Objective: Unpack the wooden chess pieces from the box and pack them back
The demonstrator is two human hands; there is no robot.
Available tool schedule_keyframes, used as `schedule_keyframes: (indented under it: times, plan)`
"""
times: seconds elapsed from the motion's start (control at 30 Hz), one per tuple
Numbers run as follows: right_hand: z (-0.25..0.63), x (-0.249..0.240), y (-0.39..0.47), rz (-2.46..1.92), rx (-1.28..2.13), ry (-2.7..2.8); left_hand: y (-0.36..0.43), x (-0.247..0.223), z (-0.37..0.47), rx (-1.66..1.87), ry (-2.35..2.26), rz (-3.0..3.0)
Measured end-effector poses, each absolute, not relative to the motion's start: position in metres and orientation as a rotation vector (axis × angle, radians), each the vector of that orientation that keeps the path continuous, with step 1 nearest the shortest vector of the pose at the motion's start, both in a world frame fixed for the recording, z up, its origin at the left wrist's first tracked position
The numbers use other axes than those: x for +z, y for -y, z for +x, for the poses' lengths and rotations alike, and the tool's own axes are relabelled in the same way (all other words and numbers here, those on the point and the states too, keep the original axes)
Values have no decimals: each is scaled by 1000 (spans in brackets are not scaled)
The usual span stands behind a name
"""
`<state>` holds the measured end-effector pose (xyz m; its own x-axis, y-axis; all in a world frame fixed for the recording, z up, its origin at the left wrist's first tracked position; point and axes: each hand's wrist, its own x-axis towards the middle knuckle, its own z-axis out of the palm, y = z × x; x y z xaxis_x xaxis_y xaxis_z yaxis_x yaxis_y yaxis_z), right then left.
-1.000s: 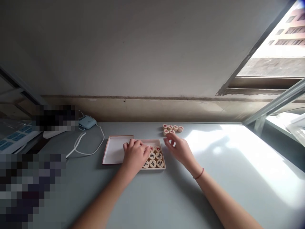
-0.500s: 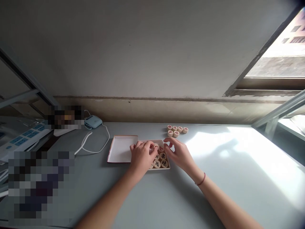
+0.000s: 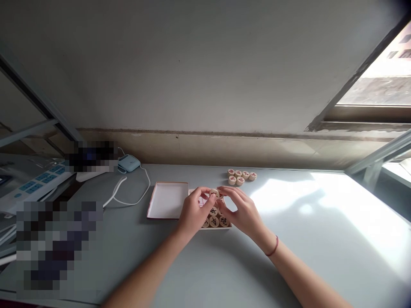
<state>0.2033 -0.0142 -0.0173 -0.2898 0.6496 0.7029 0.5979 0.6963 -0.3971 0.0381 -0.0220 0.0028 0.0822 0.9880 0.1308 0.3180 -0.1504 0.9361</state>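
Over the shallow open box (image 3: 215, 228), my left hand (image 3: 194, 209) pinches a round wooden Chinese chess piece (image 3: 214, 194) between thumb and fingers. My right hand (image 3: 240, 209), with a thin reddish band at the wrist, comes in from the right. Its thumb and index finger close around another piece (image 3: 221, 196), partly hidden behind the left hand's piece. Several pieces with dark characters (image 3: 214, 221) lie in the box below. A bit of white and pink at the box's far left shows past my left fingers. My hands cover part of the box.
Left of the box lies its white-lined lid (image 3: 169, 200). Several pieces with red characters (image 3: 238, 173) stand grouped toward the wall. Farther left are a light-blue device (image 3: 129, 163), a white cable (image 3: 149, 179) and a power strip (image 3: 40, 182). Sunlight falls on the right of the table.
My left hand has lifted a piece and shifted right. My right hand has moved in from the box's edge and closed on a piece beside it. The view has shifted slightly.
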Motion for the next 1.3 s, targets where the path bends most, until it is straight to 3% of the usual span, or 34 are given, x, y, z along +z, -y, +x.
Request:
schedule_keyframes:
  times: [0.2,0.37,0.63,1.3]
  plan:
    - [245,-6,-1,-1344,50,1740,13,-6,29,1273,-1209,1392]
    - [291,-1,-10,-1817,308,1678,7,-10,23,1283,-1272,1289]
    - [303,-12,-11,-2077,473,1881,9,-7,23,1178,-1295,1313]
    - [292,-40,-23,-1861,134,1939,10,-6,22,1131,-1331,1431]
